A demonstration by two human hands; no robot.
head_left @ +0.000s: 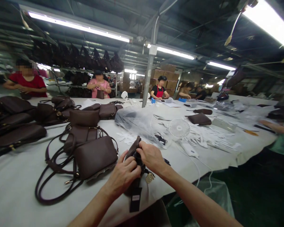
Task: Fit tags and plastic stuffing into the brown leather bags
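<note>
At the near edge of our desk (pixel 163 186), our left hand (pixel 126 173) and right hand (pixel 152 157) hold a dark bag (pixel 133 186), each grip partly closed on its upper part. A black tag (pixel 135 200) hangs from it; brown bags (pixel 94 157) lie to the left, a white fan (pixel 179 128) beyond, to the right.

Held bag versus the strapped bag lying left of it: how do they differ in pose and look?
The held bag is edge-on between left hand and right hand; the strapped bag lies broad face up. The held bag shows a black tag and gold charm; the strapped bag shows long looped straps. Both are dark brown.
</note>
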